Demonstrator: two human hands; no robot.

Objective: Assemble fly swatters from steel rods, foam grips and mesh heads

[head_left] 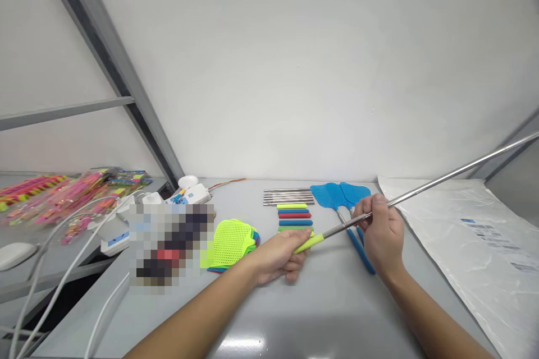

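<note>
My left hand (pixel 280 255) is closed around the yellow-green grip (pixel 309 243) of a long telescopic metal rod (pixel 442 178). The rod runs up and to the right, past the table's edge. My right hand (pixel 379 230) pinches the rod a little further along, near the grip. Under my right hand lie blue fly-swatter heads (pixel 339 194) with blue handles (pixel 362 257). Between my hands and the wall lie several coloured grips (pixel 295 216) in a row and a bundle of metal rods (pixel 288 197). A stack of yellow-green mesh swatter heads (pixel 233 242) lies left of my left hand.
A clear plastic bag (pixel 471 235) with printed labels covers the table's right side. On the left are white cables (pixel 71 269), a white power strip (pixel 115 238), a white device (pixel 189 193) and packets of colourful items (pixel 63 193). A grey metal frame (pixel 122 84) slants along the wall.
</note>
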